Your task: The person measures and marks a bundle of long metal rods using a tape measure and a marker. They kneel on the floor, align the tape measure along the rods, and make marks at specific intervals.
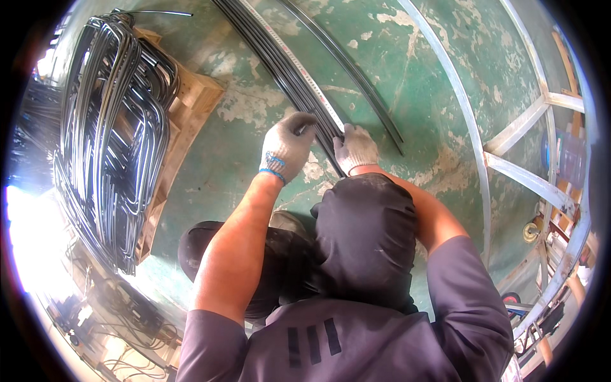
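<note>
A bundle of long dark metal rods (273,57) lies on the green floor and runs away from me to the far side. Along its right side stretches a white measuring tape (303,71) with printed marks. My right hand (358,149), in a pale knit glove, is closed at the near end of the tape, thumb and fingers gripping it beside the rods. Gloved as well, my left hand (287,145) is at the left edge of the bundle, its fingers curled in toward the thumb. Whatever it may hold is hidden.
Two separate dark rods (356,73) lie to the right of the bundle. At the left, a wooden pallet (184,127) bears a heap of bent metal tubes (105,127). A pale metal frame (515,130) stands at the right. My knees are close behind my hands.
</note>
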Action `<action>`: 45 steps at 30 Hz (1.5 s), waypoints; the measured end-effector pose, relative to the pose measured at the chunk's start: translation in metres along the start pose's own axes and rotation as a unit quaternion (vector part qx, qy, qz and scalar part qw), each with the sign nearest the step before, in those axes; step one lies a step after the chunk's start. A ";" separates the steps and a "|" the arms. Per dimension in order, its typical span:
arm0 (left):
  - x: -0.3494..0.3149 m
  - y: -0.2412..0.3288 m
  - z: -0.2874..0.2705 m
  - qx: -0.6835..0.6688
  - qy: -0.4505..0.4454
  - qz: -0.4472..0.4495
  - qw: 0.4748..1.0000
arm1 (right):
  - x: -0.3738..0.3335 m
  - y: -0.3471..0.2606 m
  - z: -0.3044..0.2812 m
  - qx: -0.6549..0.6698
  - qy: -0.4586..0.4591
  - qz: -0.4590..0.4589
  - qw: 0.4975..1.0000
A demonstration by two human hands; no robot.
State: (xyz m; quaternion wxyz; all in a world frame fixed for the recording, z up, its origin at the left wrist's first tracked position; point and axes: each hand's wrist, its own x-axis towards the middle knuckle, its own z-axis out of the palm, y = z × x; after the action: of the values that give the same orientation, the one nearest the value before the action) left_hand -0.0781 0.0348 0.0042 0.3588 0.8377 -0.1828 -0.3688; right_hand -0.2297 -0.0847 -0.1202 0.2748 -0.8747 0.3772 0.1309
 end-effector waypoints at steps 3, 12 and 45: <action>-0.001 -0.001 0.004 -0.004 -0.032 -0.016 0.999 | 0.001 0.005 0.008 -0.010 0.015 0.005 1.000; 0.008 -0.033 0.019 -0.031 -0.063 -0.014 0.997 | 0.000 0.000 0.010 0.025 0.040 0.024 0.999; 0.036 -0.060 0.036 -0.065 -0.094 -0.024 0.993 | 0.000 0.003 0.011 0.038 0.046 0.014 0.998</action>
State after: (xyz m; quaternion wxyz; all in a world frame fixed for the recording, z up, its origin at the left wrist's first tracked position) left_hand -0.0793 0.0381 -0.0744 0.3849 0.7783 -0.1713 -0.4656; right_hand -0.2318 -0.0801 -0.1306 0.2884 -0.8634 0.4062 0.0800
